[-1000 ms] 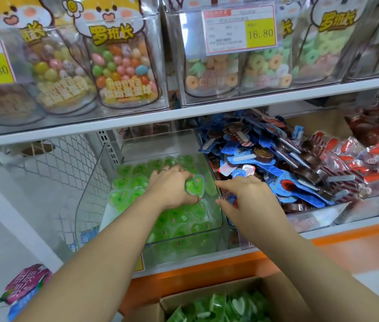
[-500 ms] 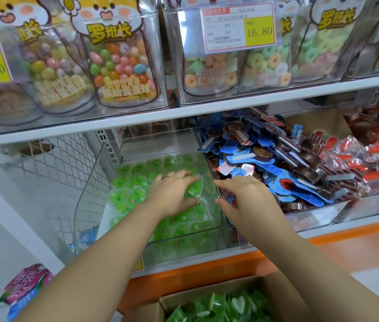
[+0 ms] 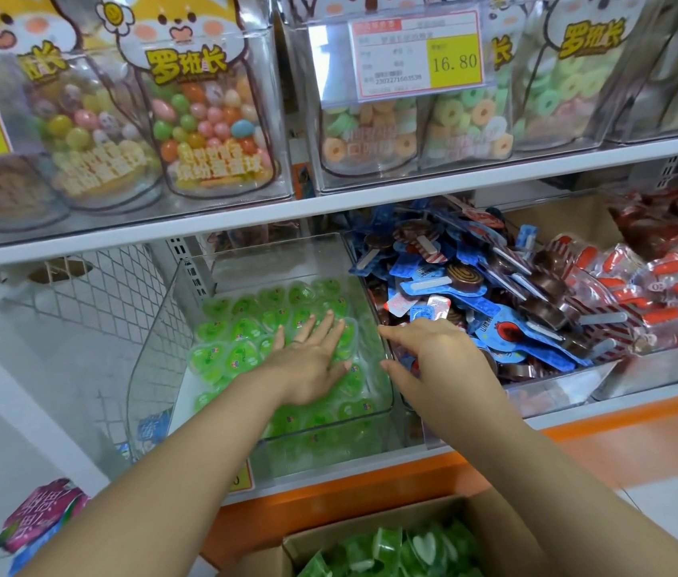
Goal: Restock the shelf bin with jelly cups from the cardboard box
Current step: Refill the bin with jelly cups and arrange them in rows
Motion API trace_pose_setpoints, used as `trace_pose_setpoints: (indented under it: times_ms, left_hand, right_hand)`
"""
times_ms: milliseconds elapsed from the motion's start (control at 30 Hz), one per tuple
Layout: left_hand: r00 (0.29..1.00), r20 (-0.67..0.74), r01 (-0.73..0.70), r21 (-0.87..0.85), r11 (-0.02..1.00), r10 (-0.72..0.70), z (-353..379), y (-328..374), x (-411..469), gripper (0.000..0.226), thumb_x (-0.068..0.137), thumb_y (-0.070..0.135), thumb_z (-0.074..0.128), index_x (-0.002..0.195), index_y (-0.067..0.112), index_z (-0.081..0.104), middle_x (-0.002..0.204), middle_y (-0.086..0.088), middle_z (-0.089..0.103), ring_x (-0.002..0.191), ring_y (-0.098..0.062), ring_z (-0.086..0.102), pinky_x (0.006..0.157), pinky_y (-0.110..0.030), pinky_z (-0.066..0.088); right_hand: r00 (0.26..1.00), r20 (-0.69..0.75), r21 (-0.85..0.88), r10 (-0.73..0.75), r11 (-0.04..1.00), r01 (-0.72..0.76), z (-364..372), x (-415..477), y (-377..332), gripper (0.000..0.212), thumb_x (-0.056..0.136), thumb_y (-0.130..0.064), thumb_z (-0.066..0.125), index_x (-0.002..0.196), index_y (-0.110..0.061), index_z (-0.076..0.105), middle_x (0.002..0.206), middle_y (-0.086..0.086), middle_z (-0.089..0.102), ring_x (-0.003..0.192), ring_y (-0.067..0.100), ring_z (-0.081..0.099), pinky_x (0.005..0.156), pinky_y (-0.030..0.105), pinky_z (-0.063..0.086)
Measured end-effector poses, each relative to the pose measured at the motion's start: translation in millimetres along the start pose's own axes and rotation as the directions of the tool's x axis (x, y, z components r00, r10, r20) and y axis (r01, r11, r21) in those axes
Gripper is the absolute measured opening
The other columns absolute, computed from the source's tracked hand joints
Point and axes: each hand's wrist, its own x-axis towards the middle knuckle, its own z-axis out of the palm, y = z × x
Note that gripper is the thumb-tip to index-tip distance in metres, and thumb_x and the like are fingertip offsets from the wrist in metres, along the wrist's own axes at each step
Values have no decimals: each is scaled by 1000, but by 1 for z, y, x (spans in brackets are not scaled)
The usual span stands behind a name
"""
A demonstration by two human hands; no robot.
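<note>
One left hand (image 3: 308, 360), grip released, should gently level green heart-shaped jelly cups (image 3: 241, 326) inside the clear plastic bin (image 3: 274, 260); right hand (image 3: 437, 356): grip unclear.

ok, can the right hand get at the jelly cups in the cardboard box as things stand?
Probably yes: the right hand appears to hold nothing, the cardboard box sits open just below it, and its jelly cups lie uncovered.

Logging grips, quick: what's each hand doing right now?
Left hand: open, flat on the jelly cups.
Right hand: at the bin wall; grip cannot be told.
</note>
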Motion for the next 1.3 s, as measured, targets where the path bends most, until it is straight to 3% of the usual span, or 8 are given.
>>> trace_pose_setpoints:
  times_ms: [267,400,500,700,800,967,1167,1300]
  left_hand:
    - [999,-44,-20,-115,993,15,-10,0,-12,64,101,47,25,150,28,-11,155,5,-22,145,-17,-15,114,-51,-13]
    - [963,-268,-63,-295,954,-20,-36,-23,-58,53,100,31,41,149,21,24,156,-2,23,142,-16,25,114,-26,15]
    - [907,-412,-62,-329,942,-84,-37,-43,-101,39,96,15,50,136,18,49,139,-2,50,123,-16,50,102,-23,33]
    - [810,-570,-127,-397,909,-136,-11,-65,-154,35,91,-1,54,120,15,63,113,5,63,96,-2,57,83,-2,34]
    - [757,-635,-140,-391,910,-156,-6,-73,-160,35,90,-4,53,117,15,66,108,4,65,101,-9,58,87,-10,36]
    - [672,-712,-138,-392,910,-204,-4,-88,-161,35,89,-5,53,112,16,68,108,3,64,98,-8,54,84,-7,32]
    - [693,-673,-104,-448,888,-259,5,-104,-154,33,89,-2,54,115,16,66,121,-2,54,108,-8,49,87,9,16]
    - [699,-674,-112,-432,895,-238,5,-108,-153,32,92,5,55,119,19,63,128,3,50,108,0,41,84,11,11]
  right_hand:
    - [1000,-2,-26,-19,999,19,0,-2,2,40,84,-23,68,123,-18,62,106,2,65,101,25,57,92,44,46]
    - [987,-125,-16,-103,995,102,0,-9,0,30,75,-18,67,104,-13,71,92,1,64,83,26,62,75,45,53]
    - [978,-124,27,-169,984,174,0,-11,-16,23,78,-18,63,98,-13,72,86,0,67,79,23,63,73,37,53]
    - [963,246,51,-109,994,99,31,9,-69,25,90,-23,55,112,-24,68,108,-7,69,98,15,61,85,30,49]
    - [906,418,-32,-72,995,93,48,23,-92,27,91,-30,54,115,-25,66,112,-4,68,103,17,61,86,29,50]
    - [886,461,-76,-46,993,92,70,40,-125,27,89,-35,56,112,-26,66,112,-3,67,106,20,59,85,31,50]
    - [706,709,-204,0,957,205,94,56,-145,51,80,-51,65,124,-27,58,117,-5,61,108,20,56,90,34,47]
    - [708,705,-214,-32,943,256,99,60,-147,48,78,-46,69,121,-25,60,111,-5,62,106,20,57,90,34,43]
